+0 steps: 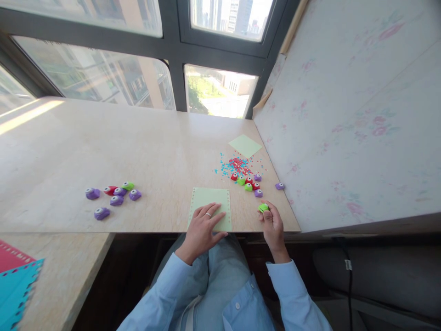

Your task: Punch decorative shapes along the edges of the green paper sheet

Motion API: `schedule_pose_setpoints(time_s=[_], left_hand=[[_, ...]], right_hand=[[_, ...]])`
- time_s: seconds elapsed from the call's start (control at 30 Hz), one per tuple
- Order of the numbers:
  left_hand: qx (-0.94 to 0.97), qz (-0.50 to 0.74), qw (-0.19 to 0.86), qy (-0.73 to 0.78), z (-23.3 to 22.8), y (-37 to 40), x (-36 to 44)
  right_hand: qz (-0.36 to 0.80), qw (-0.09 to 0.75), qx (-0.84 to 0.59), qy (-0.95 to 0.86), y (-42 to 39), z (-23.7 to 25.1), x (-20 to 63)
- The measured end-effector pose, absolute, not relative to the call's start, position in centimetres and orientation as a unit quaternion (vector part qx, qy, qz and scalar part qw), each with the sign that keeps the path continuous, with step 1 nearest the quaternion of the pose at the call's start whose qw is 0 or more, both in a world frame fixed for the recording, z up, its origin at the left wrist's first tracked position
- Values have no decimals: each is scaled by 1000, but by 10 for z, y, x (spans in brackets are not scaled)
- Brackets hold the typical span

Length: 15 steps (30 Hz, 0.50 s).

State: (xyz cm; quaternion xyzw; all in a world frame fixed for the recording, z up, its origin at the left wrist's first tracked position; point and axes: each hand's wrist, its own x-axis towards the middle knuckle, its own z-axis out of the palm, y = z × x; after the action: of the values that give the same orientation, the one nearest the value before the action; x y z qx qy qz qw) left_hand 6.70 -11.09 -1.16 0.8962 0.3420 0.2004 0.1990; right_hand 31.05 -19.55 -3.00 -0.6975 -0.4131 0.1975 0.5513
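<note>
My left hand [204, 229] lies flat with its fingers apart on a pale green sheet of paper [209, 196]. Small punched holes run along the sheet's edges. Between the thumb and fingers of my right hand [273, 224] is a green craft punch [263, 208], held near the front edge of the table at the sheet's right. Just beyond it stand several more craft punches [248, 187] in red, green and purple. One purple punch [279, 186] sits apart by the wall.
Red and blue paper bits [237, 165] are scattered behind the punches, below another green sheet [245, 145]. More craft punches [116, 200] stand at the left. Blue paper [20, 287] and red paper [14, 255] with punched edges lie on the lower-left surface. A papered wall [344, 115] bounds the right.
</note>
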Motion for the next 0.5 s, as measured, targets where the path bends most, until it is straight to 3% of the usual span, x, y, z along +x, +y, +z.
schedule_pose_setpoints(time_s=[0.2,0.5], left_hand=[[896,210,198,337,-13,-112,66],[894,219,191,340,-11,-114,66]], right_hand=[[163,504,-714,-459,-195,-28,311],[133,528,-675,-497,-197,-31,311]])
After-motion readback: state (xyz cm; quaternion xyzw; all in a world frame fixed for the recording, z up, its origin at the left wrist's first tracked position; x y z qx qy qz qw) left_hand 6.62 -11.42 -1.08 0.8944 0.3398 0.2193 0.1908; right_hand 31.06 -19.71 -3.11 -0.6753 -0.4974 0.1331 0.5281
